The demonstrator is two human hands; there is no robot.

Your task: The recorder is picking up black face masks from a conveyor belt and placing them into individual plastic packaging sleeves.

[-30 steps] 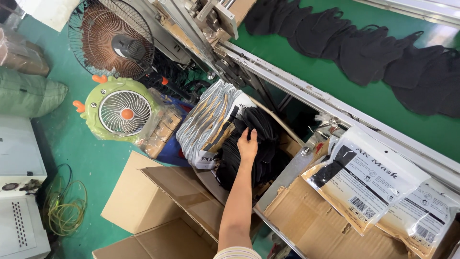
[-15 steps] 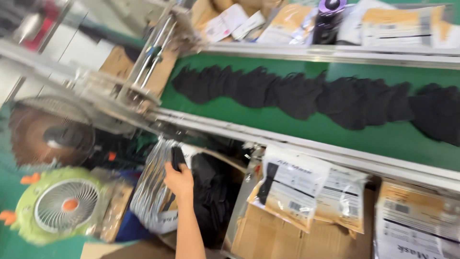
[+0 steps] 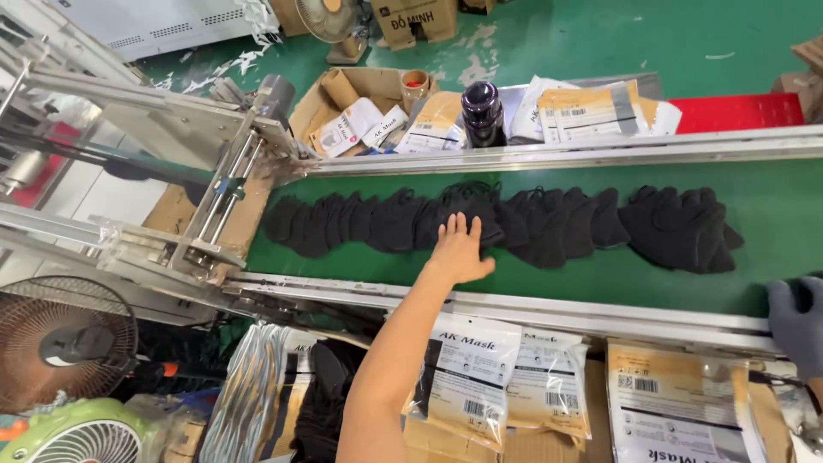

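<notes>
One open left hand [image 3: 459, 250] rests on black masks [image 3: 506, 221] beside a bottle [image 3: 483, 113]; a gloved hand [image 3: 797, 324], perhaps another's, intrudes.

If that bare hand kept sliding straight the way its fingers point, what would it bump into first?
The left hand already lies on the row of black masks on the green belt, fingers pointing across it. Straight on, it would probably cross more masks, then meet the far metal rail. Height is hard to judge.

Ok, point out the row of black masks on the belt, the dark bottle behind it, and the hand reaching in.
black masks [image 3: 549, 225], head view, middle of the row
dark bottle [image 3: 483, 113], head view, its body
left hand [image 3: 459, 250], head view, back of the hand
</notes>
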